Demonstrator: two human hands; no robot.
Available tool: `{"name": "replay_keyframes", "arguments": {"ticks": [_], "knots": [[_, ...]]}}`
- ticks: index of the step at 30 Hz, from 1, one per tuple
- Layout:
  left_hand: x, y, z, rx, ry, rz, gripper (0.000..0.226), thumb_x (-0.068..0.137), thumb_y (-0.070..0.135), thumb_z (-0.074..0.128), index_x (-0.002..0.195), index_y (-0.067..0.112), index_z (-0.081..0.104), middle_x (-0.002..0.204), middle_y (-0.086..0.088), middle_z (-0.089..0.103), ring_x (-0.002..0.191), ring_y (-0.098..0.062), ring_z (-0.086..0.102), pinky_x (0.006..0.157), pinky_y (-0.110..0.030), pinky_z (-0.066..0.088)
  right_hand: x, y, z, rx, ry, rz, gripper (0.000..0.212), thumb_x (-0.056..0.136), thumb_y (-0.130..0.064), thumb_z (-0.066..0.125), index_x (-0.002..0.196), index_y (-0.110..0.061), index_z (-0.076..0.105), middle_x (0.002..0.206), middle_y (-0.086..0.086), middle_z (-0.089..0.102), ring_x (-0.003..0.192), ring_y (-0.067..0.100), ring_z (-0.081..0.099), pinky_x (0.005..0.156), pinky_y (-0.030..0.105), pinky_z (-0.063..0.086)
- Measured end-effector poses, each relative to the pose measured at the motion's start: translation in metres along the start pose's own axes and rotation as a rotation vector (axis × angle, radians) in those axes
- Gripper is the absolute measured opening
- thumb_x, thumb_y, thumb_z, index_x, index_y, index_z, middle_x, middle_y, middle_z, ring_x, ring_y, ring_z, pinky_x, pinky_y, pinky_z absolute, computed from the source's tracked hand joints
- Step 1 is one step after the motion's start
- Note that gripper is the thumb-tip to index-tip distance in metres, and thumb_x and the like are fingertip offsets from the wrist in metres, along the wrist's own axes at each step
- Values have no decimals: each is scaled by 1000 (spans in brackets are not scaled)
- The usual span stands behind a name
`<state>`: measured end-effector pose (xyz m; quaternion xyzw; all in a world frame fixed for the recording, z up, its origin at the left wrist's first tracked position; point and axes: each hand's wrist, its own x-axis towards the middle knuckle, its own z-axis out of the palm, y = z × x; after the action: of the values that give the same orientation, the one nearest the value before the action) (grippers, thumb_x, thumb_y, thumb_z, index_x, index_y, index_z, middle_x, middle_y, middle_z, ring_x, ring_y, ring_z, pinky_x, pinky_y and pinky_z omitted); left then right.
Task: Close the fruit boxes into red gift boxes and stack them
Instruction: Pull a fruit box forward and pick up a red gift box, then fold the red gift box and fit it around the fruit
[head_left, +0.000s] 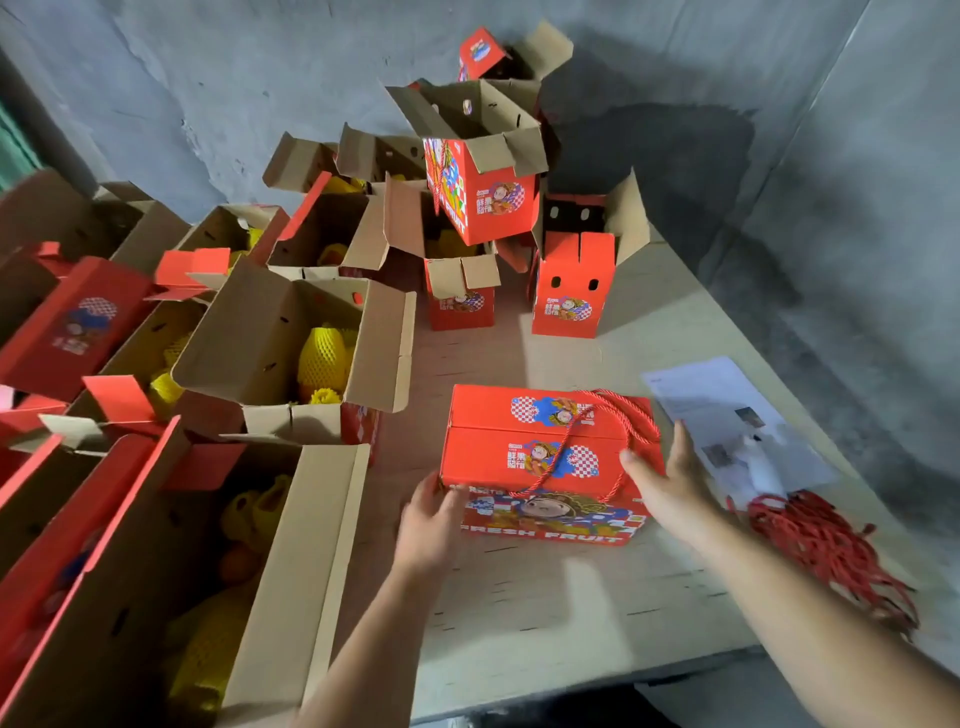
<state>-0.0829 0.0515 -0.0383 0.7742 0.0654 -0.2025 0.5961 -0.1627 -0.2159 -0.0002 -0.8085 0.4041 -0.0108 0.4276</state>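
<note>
A: Here we are at the desk (545, 613), and the closed gift box (550, 457) sits in front of the person, a little right of centre, flaps down, its red rope handle (613, 436) draped loose over the lid.

B: Both hands are flanking it. The left hand (428, 519) is at the near-left corner, fingers spread wide and fairly straight, at or just touching the cardboard; it's blurred, so I can't call contact.

A: And the right hand (670, 478) lies against the right end, grip open, thumb on the lid edge. Nothing pinched that I can see.

B: The key relation: the box's long axis runs left to right across the person, so the hands meet its two short ends. Neither hand is clearly nearer.

A: So a squeeze from both ends looks like the way to lift it, I'd say.

B: Then where to? Open fruit boxes (291, 358) with netted yellow fruit crowd the left side, empty upright cartons (483, 197) are piled at the back. No tidy stack of closed ones shows.

A: A paper sheet (727, 421) and spare red cords (826, 551) lie just right of the box.
</note>
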Motion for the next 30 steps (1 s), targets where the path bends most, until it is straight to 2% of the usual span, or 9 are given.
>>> {"name": "replay_keyframes", "arguments": {"ticks": [2,6,12,16,19,22,24,27,30], "knots": [[3,5,4,-108,11,-13,25,101,46,61,125,37,58,112,12,75,95,-1,72,79,-25,54,-3,17,10,337,-152,151,48,99,-46,62,142,-38,43,145,-2,59,118,19,63,98,48,52],[13,15,14,-21,4,10,30,104,52,53,129,38,60,108,9,77,98,-12,74,93,-41,59,6,17,16,431,-41,112,19,105,-33,57,123,-38,54,125,-3,68,110,21,68,101,52,55],[30,42,27,-72,-2,57,15,105,40,58,111,36,71,94,7,80,89,-18,78,89,-52,61,43,-3,-4,382,-10,98,20,107,-38,54,127,-38,55,107,-10,70,91,13,72,69,33,57],[50,84,57,-95,-16,194,12,105,31,60,108,35,71,95,8,79,94,-18,76,88,-43,61,88,-22,-47,414,24,21,18,106,-36,56,121,-41,64,112,-5,75,97,18,74,86,46,61],[70,115,87,-121,-20,218,10,105,34,59,111,36,66,95,12,78,88,-8,76,81,-34,60,126,-42,-76,461,33,-34,21,103,-34,58,104,-54,65,101,-12,78,94,16,76,83,44,62],[97,131,114,8,18,183,12,103,39,56,103,31,65,93,6,75,86,-19,73,77,-35,57,167,-53,-93,467,-29,-62,28,104,-32,57,103,-58,65,102,-14,78,93,13,76,82,41,61],[114,131,127,213,47,129,26,103,41,54,102,18,67,92,-3,73,87,-29,67,78,-40,53,188,-48,-96,425,-113,-56,34,104,-19,56,114,-49,67,112,-5,77,99,17,75,90,43,59],[129,125,148,515,7,72,47,105,52,43,121,12,63,120,-14,70,113,-37,63,99,-43,51,210,-37,-92,289,-88,-78,23,100,-12,60,109,-28,74,111,4,75,91,19,69,82,34,55],[145,142,177,792,143,244,71,101,67,25,159,27,27,167,-13,27,154,-36,20,127,-48,11,231,-37,-88,115,42,-117,20,96,-15,60,82,-25,70,105,9,72,87,29,69,81,38,57]]}}
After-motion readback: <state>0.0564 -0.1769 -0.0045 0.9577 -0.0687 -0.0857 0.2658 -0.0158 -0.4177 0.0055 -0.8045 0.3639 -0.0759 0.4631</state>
